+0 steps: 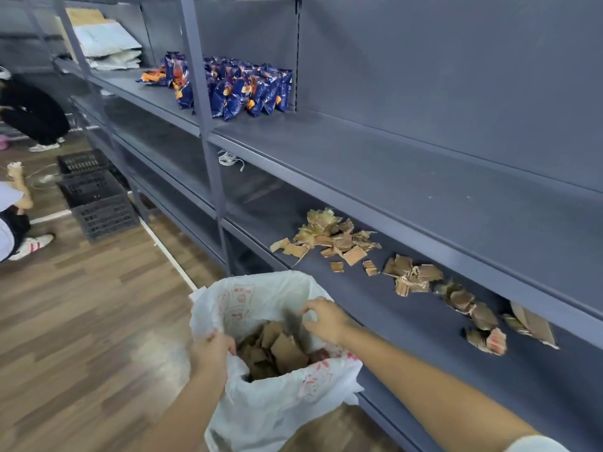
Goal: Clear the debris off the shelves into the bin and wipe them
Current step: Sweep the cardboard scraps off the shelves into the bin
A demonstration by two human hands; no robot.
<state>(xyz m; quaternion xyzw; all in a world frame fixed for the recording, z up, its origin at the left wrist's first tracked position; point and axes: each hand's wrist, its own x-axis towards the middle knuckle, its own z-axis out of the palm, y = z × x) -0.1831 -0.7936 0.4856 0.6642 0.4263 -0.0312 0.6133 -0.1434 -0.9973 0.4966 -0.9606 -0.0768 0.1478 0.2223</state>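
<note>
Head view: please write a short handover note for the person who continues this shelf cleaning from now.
Left hand grips the near rim of the white bag.
Right hand is over the bag's mouth beside a dark blur; whether it holds anything is unclear.
Done: some cardboard scraps are in the bag.
Left: a pile of scraps and a trail of more pieces lie on the lower shelf; then the wiping. No cloth is in view.

Front of lower shelf open; cardboard scraps strewn along it; upper shelf overhangs close above; bag at edge.
</note>
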